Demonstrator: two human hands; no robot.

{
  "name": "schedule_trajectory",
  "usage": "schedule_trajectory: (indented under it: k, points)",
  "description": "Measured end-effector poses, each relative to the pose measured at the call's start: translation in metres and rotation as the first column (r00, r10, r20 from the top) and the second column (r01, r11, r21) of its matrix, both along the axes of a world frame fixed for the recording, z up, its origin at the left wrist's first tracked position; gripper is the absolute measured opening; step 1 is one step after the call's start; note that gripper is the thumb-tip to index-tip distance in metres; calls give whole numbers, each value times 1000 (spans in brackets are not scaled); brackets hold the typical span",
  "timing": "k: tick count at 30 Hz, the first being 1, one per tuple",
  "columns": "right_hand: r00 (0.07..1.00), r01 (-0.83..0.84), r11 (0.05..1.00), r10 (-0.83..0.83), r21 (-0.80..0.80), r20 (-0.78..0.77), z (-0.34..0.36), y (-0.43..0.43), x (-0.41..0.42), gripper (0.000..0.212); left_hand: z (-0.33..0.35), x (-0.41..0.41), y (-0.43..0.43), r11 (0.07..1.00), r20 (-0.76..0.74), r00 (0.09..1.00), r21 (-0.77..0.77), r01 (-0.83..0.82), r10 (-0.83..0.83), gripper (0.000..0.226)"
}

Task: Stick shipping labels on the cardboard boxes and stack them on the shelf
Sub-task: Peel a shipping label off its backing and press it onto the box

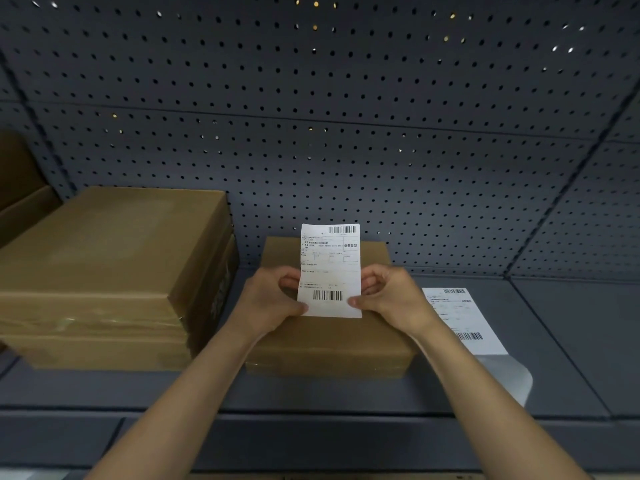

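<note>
Your left hand (273,296) pinches the lower left edge of the shipping label (330,268), thumb on the printed face near the bottom corner and the other fingers curled behind the paper. Your right hand (391,292) grips the lower right edge the same way, so the label stands upright between both hands, print facing you, one barcode at its top and one near its bottom. Just below and behind your hands lies the small cardboard box (329,337), flat on the shelf (571,341). The label is held over the box's top; whether its lower edge touches the cardboard you cannot tell. To the left of your left hand, near the small box but apart from it, sits a stack of larger cardboard boxes (104,254), with clear tape along the front. Further left, at the edge of view, part of another brown box (20,188) shows. To the right of your right hand a second label (464,317) lies flat on the shelf, partly hidden by your forearm, its pale lower end curling over the shelf's front edge. Beyond your hands rises the dark perforated back panel (311,116).
</note>
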State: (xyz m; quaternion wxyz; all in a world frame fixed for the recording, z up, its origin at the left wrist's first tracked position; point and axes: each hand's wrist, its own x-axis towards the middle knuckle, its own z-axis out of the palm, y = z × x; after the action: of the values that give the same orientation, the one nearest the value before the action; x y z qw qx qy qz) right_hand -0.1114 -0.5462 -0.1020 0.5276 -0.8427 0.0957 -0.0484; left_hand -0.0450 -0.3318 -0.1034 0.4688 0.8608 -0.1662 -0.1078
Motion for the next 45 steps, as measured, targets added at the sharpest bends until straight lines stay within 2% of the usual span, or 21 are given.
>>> schedule_trajectory:
  k: [8, 16, 19, 25, 30, 39, 45]
  points:
    - [999, 36, 986, -33, -166, 23, -1, 4, -3, 28, 5, -3, 1, 989, 139, 988, 143, 46, -66, 49]
    - [998, 45, 933, -28, -357, 52, -2, 7, -6, 31, -2, 0, 8, 983, 193, 978, 175, 48, -82, 61]
    - [998, 53, 903, -41, -427, 39, -1, 5, -7, 46, -8, 3, 10, 979, 192, 978, 201, 39, -78, 68]
    - [994, 105, 908, -84, -406, 69, -12, 1, -6, 70, -10, 3, 11, 936, 190, 982, 342, -78, 12, 98]
    - [987, 150, 878, -109, -455, 115, -19, -2, -2, 69, -12, 1, 7, 927, 251, 968, 359, -110, 18, 84]
    - [984, 181, 814, -144, -553, 109, -24, -13, 34, 60, -18, 37, -16, 885, 315, 947, 419, -205, 70, 77]
    - [972, 233, 792, -205, -564, 113, -27, -22, 72, 52, -20, 66, -31, 848, 344, 932, 456, -272, 114, 70]
